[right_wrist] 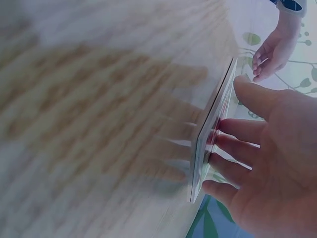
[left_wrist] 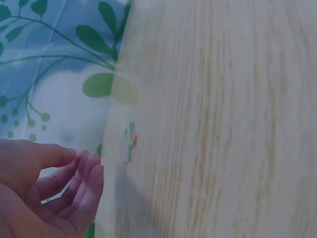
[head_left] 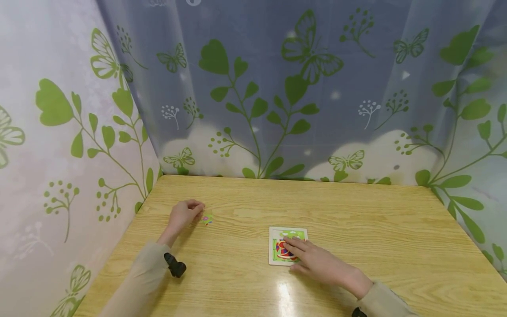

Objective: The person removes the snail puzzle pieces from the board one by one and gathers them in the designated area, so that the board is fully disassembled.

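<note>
A small green puzzle piece (head_left: 207, 218) with pink and blue marks lies on the table's left part; in the left wrist view the same piece (left_wrist: 128, 144) sits just past the fingertips. My left hand (head_left: 186, 215) hovers beside it, thumb and fingertips close together, fingers loosely bent, nothing visible between them. A square jigsaw board (head_left: 271, 246) with a pale frame and a colourful picture lies right of centre. Across its right side rests my right hand (head_left: 317, 260), fingers fairly straight and spread over the picture, covering part of it. The right wrist view shows fingertips against the board's face (right_wrist: 213, 134).
The wooden table (head_left: 237, 198) meets a patterned curtain (head_left: 253, 110) at its far edge. A similar cloth (head_left: 79, 132) borders the left side. A black wrist camera (head_left: 174, 265) is strapped on the left sleeve.
</note>
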`<state>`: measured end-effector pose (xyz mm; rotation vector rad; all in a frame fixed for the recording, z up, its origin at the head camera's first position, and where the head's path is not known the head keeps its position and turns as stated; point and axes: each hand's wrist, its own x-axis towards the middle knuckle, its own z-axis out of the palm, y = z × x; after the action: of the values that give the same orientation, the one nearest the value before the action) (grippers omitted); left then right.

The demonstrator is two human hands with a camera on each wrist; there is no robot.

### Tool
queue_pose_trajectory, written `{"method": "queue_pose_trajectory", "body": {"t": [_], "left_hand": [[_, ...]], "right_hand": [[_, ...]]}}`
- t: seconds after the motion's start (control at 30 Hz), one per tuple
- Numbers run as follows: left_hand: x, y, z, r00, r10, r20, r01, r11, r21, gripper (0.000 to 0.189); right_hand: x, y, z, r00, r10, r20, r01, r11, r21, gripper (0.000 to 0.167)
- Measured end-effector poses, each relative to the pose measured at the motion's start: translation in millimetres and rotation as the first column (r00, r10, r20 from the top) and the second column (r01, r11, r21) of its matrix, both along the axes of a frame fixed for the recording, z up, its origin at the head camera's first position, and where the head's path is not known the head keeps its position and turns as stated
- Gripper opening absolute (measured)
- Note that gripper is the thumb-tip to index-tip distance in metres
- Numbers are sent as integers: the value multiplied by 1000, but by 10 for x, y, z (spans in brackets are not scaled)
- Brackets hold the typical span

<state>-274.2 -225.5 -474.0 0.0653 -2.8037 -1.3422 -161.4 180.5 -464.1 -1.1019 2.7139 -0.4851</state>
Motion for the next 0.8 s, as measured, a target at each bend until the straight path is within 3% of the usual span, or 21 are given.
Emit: {"method": "queue_pose_trajectory", "body": {"t": [0.2, 0.37, 0.5, 0.57, 0.67, 0.73, 0.8], "left_hand": [[75, 92, 47, 999, -2, -47, 10, 987, 161, 25], [122, 187, 55, 997, -18, -74, 36, 969, 245, 26], [175, 269, 57, 994, -57, -88, 80, 959, 273, 27], [265, 349, 162, 992, -92, -83, 112, 954, 277, 28], [304, 453, 178, 990, -125, -70, 140, 947, 289, 27], [311, 528, 171, 988, -143, -59, 154, 943, 296, 27], [258, 574, 60, 986, -156, -60, 166, 936, 309, 26]], "right_hand": [[-19, -2, -13, 999, -34, 38, 36, 999, -33, 61], [-28, -2, -33, 998, -42, 40, 44, 998, -41, 60], [-24, 1, -37, 998, -47, 34, 49, 998, -44, 59], [-21, 3, -42, 998, -49, 29, 50, 998, -43, 58], [-18, 7, -55, 999, -46, 15, 47, 998, -39, 59], [-15, 10, -59, 999, -42, 0, 41, 998, -41, 59], [-9, 13, -60, 999, -36, -20, 35, 998, -43, 59]]}}
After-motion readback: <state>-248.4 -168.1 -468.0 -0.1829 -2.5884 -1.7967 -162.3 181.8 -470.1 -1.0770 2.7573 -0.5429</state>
